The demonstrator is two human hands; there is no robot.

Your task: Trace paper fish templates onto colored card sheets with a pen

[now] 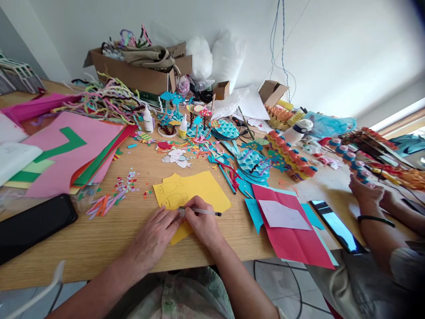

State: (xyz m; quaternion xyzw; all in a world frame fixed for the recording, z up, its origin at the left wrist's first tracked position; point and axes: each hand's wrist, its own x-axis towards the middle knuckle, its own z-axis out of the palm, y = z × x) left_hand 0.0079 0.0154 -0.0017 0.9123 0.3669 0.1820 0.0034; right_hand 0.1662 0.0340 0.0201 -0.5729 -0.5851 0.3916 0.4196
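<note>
A yellow sheet of paper [206, 188] lies on the table before me, with fish outlines [172, 192] drawn on its left part. My left hand [162, 228] lies flat on the lower left of the sheet, fingers stretched towards the pen. Closed around a pen [202, 212] is my right hand [201, 221], resting on the paper; the pen's dark end points right. A small greyish patch shows between the two hands, and I cannot make out what it is. White paper fish cutouts [177, 157] lie just beyond the sheet.
Coloured paper sheets [76, 146] and a black phone [36, 226] are at left. Paper scraps and glue bottles [148, 119] lie beyond. To the right are a red sheet [282, 195], another phone [337, 226] and a co-worker's hands [368, 195]. A cardboard box [133, 73] stands at the back.
</note>
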